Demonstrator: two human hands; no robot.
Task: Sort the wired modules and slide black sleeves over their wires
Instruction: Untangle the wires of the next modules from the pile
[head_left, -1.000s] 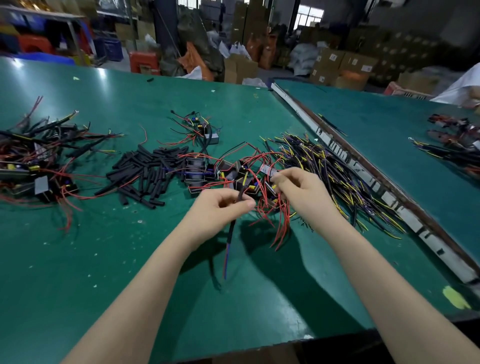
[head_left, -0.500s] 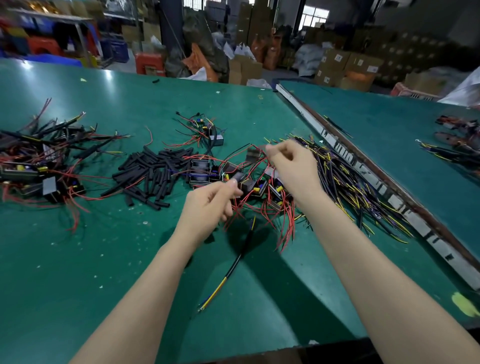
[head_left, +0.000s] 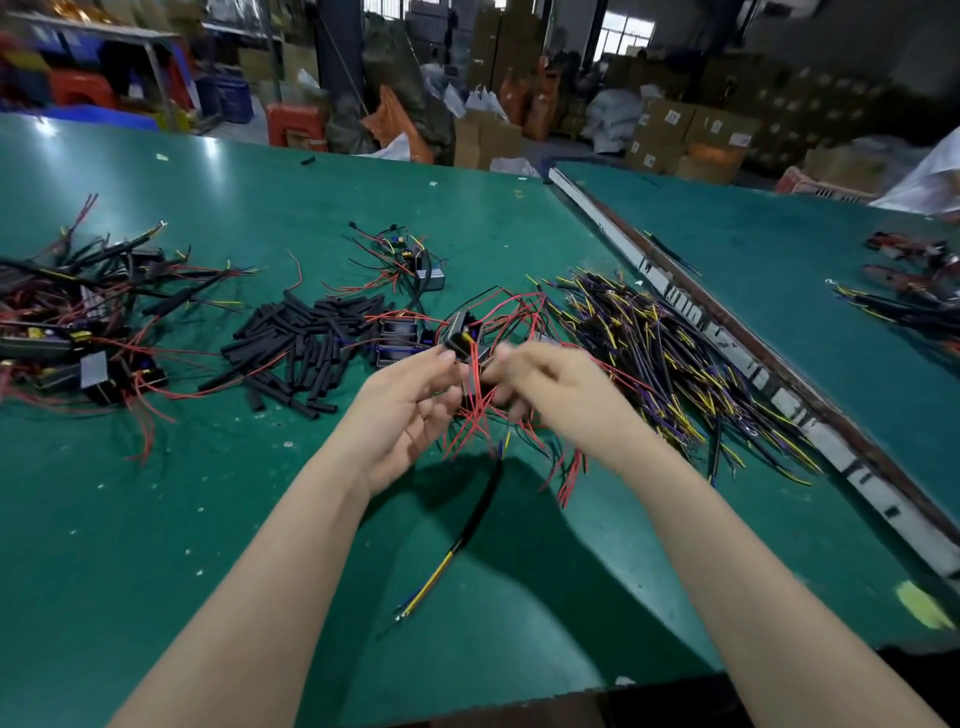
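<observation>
The green bench shows a job partly done. At the left of the frame lies a heap of sleeved modules; right of centre a large bundle of loose wires waits, and between them a stack of black sleeves, many unused. One sleeved wire lies at lower centre. The left hand pinches a small module at frame centre; the right hand is blurred, apparently pinching its red wires.

Glossy green table — matt sleeves
</observation>
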